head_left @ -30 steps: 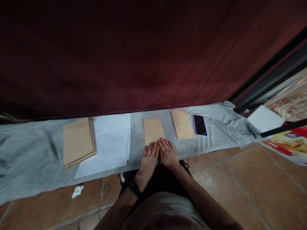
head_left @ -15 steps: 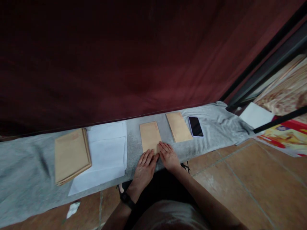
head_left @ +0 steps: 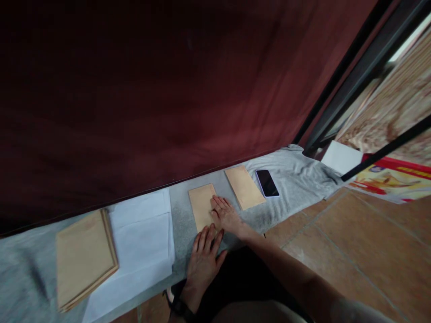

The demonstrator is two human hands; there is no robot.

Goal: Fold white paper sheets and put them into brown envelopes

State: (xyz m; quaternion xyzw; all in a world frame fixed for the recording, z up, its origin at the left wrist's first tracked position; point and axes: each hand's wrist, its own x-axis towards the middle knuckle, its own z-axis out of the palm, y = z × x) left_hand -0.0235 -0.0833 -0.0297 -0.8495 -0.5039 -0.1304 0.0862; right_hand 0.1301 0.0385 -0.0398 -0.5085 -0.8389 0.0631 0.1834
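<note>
A brown envelope (head_left: 200, 205) lies flat on the grey cloth (head_left: 292, 172) in front of me. My right hand (head_left: 226, 214) rests flat on its right lower part, fingers stretched out. My left hand (head_left: 203, 256) lies open at the near edge of the cloth, its fingertips touching the envelope's bottom edge. A second brown envelope (head_left: 244, 187) lies just to the right, apart from both hands. A black phone (head_left: 267, 183) lies beside that one.
A stack of brown envelopes (head_left: 83, 258) sits at the left, next to white paper sheets (head_left: 139, 237). A dark red curtain (head_left: 161, 89) hangs behind the cloth. Terracotta floor tiles (head_left: 363, 242) spread to the right, with a white sheet (head_left: 341, 157) and a colourful poster (head_left: 390, 181) beyond.
My left hand has slid back toward me off the envelope. My right hand has moved up onto the envelope. The view has swung to the left and tilted.
</note>
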